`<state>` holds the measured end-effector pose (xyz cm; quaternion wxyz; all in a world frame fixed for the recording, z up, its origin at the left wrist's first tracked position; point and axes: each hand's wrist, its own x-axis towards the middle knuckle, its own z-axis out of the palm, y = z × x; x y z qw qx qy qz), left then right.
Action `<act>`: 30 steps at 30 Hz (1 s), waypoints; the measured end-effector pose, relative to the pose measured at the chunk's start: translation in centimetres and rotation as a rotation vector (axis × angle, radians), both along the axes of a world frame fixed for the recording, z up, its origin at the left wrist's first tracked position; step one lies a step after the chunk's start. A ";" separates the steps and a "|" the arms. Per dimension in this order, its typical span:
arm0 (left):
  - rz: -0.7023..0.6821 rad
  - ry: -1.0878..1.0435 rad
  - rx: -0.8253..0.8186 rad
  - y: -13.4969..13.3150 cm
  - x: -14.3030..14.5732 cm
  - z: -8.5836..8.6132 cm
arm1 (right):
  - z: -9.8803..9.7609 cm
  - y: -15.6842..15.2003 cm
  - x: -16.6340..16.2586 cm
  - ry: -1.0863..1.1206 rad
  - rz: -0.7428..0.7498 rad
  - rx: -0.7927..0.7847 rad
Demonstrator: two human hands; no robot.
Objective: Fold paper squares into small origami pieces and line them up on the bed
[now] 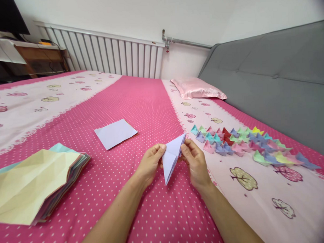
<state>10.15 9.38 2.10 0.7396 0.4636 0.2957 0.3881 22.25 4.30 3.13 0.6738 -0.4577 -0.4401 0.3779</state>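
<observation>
My left hand (150, 163) and my right hand (195, 162) both pinch a pale lavender folded paper (172, 156) held just above the bed. The paper is folded into a pointed, kite-like shape with one tip up to the right and one tip down. My left fingers grip its left edge and my right fingers grip its upper right part. A flat lavender sheet (115, 133) lies on the bedspread ahead to the left of my hands.
A thick stack of creased coloured paper (33, 182) lies at the left. Several small folded paper boats (245, 143) in many colours sit in rows at the right. A pink pillow (198, 88), a grey headboard (277, 78) and a radiator (103, 54) stand beyond on the pink dotted bedspread (140, 101).
</observation>
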 end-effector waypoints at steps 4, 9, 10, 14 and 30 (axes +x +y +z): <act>0.000 -0.021 -0.009 0.1 0.0 -0.2 | 0.0 0.0 0.0 -0.008 -0.012 -0.004; 0.024 -0.041 0.014 0.2 0.0 -0.4 | 0.1 0.0 -0.1 -0.025 -0.013 0.017; 0.042 -0.040 0.023 0.2 0.1 -0.4 | 0.0 0.0 -0.1 -0.033 -0.013 0.021; 0.120 -0.019 0.066 0.1 0.2 -0.1 | -0.1 0.0 -0.2 -0.042 0.006 0.009; 0.265 0.054 0.182 -0.8 1.4 -0.4 | -1.7 0.2 -0.7 -0.210 -0.115 -0.034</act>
